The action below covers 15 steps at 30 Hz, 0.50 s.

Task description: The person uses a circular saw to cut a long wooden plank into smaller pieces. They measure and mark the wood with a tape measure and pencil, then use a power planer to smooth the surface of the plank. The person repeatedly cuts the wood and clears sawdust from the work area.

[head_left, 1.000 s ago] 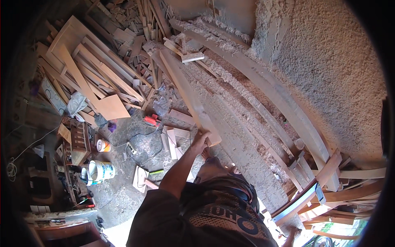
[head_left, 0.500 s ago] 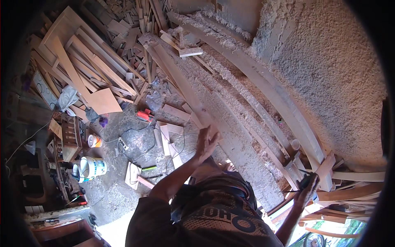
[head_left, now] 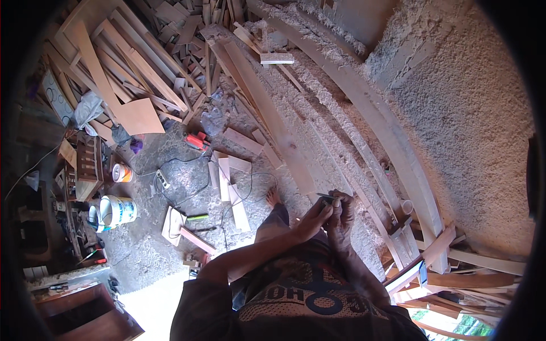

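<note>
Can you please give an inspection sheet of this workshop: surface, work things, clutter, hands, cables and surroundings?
Surface: floor covered in sawdust and shavings.
Job's things: a small thin dark object held between both hands; too small to tell its kind. A long plank lies just ahead of it.
Clutter: stacked offcut boards, short wood pieces, a white bucket, a small orange tin, a red power tool.
Grippers: left hand and right hand are together, fingers closed on the small object.
Cables: a power strip with dark cords running loose across the floor.
Surroundings: long curved beams with shavings piled along them.
</note>
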{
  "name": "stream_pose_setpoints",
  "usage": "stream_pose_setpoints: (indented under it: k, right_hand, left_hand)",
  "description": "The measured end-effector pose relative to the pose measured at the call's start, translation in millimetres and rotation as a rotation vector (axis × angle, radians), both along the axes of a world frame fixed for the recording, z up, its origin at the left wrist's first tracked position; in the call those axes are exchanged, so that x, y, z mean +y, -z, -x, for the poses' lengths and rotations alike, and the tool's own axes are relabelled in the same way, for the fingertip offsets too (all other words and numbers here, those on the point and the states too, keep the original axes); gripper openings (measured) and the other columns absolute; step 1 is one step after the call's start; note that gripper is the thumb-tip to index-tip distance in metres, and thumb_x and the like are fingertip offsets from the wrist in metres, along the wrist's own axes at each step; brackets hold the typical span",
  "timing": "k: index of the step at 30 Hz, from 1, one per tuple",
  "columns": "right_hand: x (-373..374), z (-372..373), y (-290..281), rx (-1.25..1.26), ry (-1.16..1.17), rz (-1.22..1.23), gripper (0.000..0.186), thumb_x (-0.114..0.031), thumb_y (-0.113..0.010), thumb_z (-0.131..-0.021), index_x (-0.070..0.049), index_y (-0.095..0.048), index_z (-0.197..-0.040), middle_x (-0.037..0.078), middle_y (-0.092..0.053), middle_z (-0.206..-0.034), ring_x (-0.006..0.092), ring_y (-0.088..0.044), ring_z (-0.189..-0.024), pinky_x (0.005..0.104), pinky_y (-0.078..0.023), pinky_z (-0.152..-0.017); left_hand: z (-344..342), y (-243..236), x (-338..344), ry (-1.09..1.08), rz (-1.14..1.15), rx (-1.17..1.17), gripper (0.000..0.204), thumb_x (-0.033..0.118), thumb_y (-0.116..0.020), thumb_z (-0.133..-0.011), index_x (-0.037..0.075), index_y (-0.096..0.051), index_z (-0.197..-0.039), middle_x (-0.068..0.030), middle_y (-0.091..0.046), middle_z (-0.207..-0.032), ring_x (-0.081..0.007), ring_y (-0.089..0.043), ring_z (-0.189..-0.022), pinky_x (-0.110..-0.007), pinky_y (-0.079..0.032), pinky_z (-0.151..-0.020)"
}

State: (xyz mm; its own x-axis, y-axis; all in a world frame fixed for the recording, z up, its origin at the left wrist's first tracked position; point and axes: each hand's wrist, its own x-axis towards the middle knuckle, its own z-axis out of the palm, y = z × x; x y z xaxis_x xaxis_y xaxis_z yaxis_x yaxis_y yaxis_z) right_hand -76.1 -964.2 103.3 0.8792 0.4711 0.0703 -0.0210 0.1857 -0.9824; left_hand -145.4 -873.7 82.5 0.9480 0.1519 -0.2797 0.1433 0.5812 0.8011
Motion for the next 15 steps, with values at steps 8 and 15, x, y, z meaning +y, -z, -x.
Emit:
stream_pose_setpoints:
  k: [8, 15]
  right_hand:
    - [17.3, -53.9, -37.3, 0.016, -0.192, 0.289, 0.022, -0.025, -0.053, -0.106, -0.005, -0.056, -0.114, -0.002, -0.051, -0.081, 0.0045, -0.043, -0.065, 0.0245, -0.044, -0.061]
    - [31.2, -46.5, -2.4, 0.303, -0.75, 0.409, 0.031, -0.025, -0.065, -0.098, -0.002, -0.061, -0.119, 0.002, -0.06, -0.078, 0.0068, -0.053, -0.068, 0.0257, -0.043, -0.058]
  left_hand:
    - [27.5, 26.7, 48.3, 0.046, -0.052, 0.109, 0.043, 0.041, -0.046, -0.107, 0.003, -0.067, -0.101, 0.0, -0.064, -0.084, -0.0048, -0.054, -0.073, -0.023, -0.044, -0.066]
    - [29.3, 37.6, 78.2, 0.022, -0.047, 0.256, 0.047, 0.045, -0.053, -0.103, 0.0, -0.067, -0.106, -0.0023, -0.064, -0.086, -0.0086, -0.058, -0.077, -0.026, -0.048, -0.071]
